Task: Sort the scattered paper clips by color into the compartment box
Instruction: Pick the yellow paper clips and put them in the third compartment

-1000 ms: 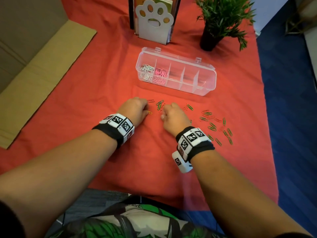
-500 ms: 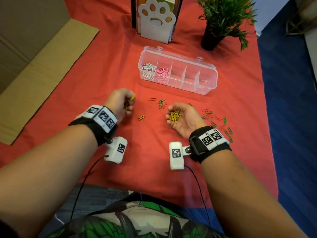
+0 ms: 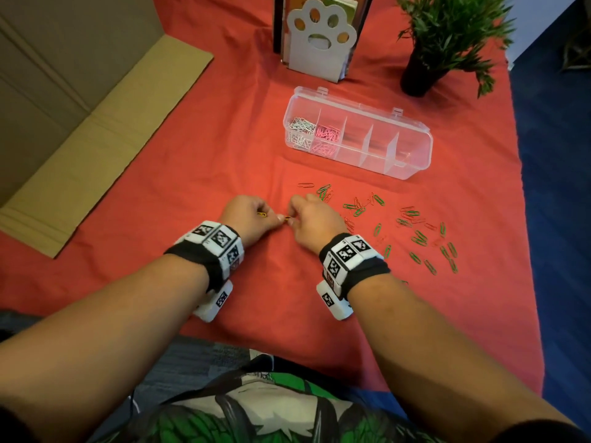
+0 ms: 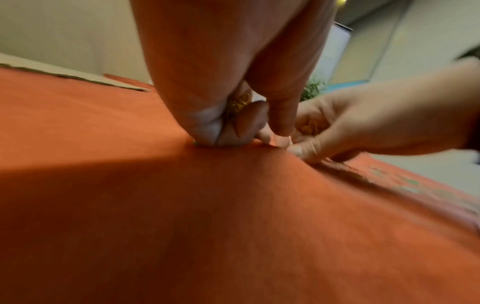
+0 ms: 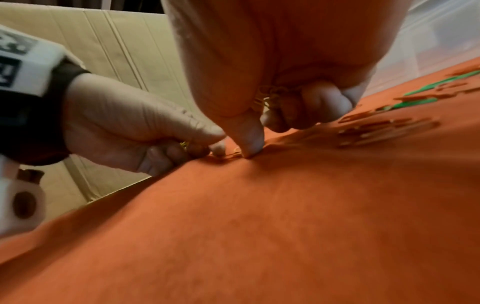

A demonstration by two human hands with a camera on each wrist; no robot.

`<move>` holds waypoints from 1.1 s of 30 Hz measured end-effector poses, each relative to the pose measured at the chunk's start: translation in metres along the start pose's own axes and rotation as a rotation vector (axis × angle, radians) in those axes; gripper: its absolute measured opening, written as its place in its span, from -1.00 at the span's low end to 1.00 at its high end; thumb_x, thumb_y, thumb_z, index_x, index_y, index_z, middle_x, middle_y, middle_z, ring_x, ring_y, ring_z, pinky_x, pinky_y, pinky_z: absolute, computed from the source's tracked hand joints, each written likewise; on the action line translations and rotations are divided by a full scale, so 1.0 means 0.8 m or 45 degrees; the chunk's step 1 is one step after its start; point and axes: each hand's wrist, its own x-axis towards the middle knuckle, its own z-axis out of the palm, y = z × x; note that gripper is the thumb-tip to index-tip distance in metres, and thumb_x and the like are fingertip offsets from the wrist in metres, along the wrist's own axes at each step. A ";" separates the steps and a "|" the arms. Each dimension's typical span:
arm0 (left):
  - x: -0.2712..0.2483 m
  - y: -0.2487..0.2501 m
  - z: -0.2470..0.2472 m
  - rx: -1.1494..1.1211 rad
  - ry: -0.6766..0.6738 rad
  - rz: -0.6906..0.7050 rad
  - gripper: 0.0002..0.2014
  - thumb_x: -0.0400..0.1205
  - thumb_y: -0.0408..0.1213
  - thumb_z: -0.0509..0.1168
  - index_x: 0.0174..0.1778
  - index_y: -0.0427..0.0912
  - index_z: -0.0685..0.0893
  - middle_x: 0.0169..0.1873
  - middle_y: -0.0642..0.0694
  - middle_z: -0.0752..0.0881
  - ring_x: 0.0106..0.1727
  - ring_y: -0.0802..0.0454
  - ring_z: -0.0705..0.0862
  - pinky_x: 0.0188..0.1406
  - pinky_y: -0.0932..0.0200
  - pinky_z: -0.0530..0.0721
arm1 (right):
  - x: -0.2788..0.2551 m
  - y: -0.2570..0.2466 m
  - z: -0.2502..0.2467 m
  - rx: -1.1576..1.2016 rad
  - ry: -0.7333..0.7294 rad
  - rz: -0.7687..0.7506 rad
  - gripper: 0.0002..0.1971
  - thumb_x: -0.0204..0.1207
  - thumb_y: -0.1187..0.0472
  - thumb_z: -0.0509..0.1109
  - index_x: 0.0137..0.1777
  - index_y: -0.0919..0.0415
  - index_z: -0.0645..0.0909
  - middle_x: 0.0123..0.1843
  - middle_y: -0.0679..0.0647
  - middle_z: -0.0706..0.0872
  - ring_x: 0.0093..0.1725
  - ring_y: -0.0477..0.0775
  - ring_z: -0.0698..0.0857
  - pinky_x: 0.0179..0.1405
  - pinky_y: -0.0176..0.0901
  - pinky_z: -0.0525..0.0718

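On the red cloth my left hand [image 3: 256, 215] and right hand [image 3: 311, 219] sit knuckles up, fingertips almost meeting. Each is curled round a bunch of yellow paper clips [image 4: 239, 102] [image 5: 267, 96] kept in its palm. My right thumb [image 5: 246, 139] presses down on one yellow clip [image 3: 287, 219] lying on the cloth between the hands. The clear compartment box [image 3: 412, 155] stands open beyond them, with white clips [image 3: 299, 129] in its leftmost cell and pink clips [image 3: 326, 135] in the cell beside it. Green and red clips [image 3: 415, 233] lie scattered to the right.
A white paw-shaped holder [image 3: 319, 36] and a potted plant [image 3: 425, 68] stand behind the box. Flattened cardboard [image 3: 80, 123] covers the left side. The cloth ends near my body and at the right, over blue floor [image 3: 559, 219].
Half a second ago my hands were apart and turned up, showing yellow clips. They have rolled knuckles up and come together over the yellow clip lying between them.
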 end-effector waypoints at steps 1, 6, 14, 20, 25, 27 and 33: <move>-0.001 0.002 0.003 0.107 0.046 0.028 -0.79 0.42 -0.05 0.46 -0.34 -0.11 0.70 -0.50 -0.05 0.60 -0.43 0.03 0.52 -0.39 0.21 0.37 | 0.001 0.002 -0.002 0.002 -0.004 0.027 -0.87 0.50 0.13 0.31 0.01 0.10 0.54 0.05 0.15 0.57 0.08 0.25 0.63 -0.01 0.05 0.63; 0.008 0.006 0.006 0.194 0.077 -0.010 -0.88 0.39 -0.16 0.47 -0.28 -0.10 0.72 -0.40 -0.06 0.64 -0.33 0.02 0.59 -0.29 0.26 0.43 | 0.001 0.030 -0.018 0.268 0.024 0.248 -0.98 0.45 0.23 0.35 -0.19 0.14 0.56 -0.16 0.09 0.59 -0.10 0.11 0.59 -0.09 -0.14 0.49; 0.027 0.065 -0.021 -1.052 -0.261 -0.531 -0.81 0.61 -0.28 0.17 -0.34 -0.13 0.52 -0.66 -0.01 0.60 -0.66 0.16 0.57 -0.63 0.33 0.63 | -0.023 0.052 -0.084 2.011 0.187 0.626 -0.76 0.41 0.54 0.21 -0.33 0.18 0.42 -0.40 0.13 0.58 -0.60 -0.14 0.36 -0.70 -0.38 0.22; 0.056 0.143 -0.037 -1.381 -0.525 -0.398 -0.69 0.66 -0.22 0.00 -0.26 -0.23 0.57 -0.26 -0.19 0.65 -0.22 -0.04 0.66 -0.12 0.09 0.67 | -0.037 0.081 -0.119 2.122 0.264 0.593 -0.74 0.49 0.54 0.11 -0.20 0.17 0.48 -0.44 0.05 0.48 -0.59 -0.15 0.38 -0.66 -0.38 0.28; 0.074 0.217 -0.035 -1.323 -0.506 -0.305 -0.79 0.64 -0.20 0.03 -0.18 -0.22 0.48 -0.36 -0.16 0.50 -0.34 -0.04 0.50 -0.18 0.14 0.55 | -0.056 0.110 -0.135 2.155 0.281 0.690 -0.70 0.46 0.49 0.05 -0.10 0.19 0.57 -0.41 0.05 0.43 -0.53 -0.11 0.38 -0.62 -0.36 0.33; 0.079 0.237 -0.031 -1.347 -0.449 -0.286 -0.87 0.62 -0.23 0.08 -0.20 -0.17 0.42 -0.39 -0.11 0.39 -0.42 0.00 0.39 -0.33 0.17 0.45 | -0.060 0.121 -0.140 2.250 0.263 0.758 -0.74 0.46 0.44 0.06 -0.13 0.22 0.57 -0.39 0.07 0.43 -0.49 -0.06 0.42 -0.60 -0.37 0.40; 0.089 0.247 -0.006 -1.346 -0.328 -0.270 -0.77 0.58 -0.32 0.16 0.14 -0.24 0.47 0.13 -0.17 0.45 -0.04 -0.05 0.45 -0.23 0.16 0.46 | -0.064 0.137 -0.148 2.412 0.217 0.866 -0.76 0.53 0.17 0.12 -0.23 0.25 0.56 -0.30 0.13 0.54 -0.35 0.01 0.52 -0.43 -0.27 0.54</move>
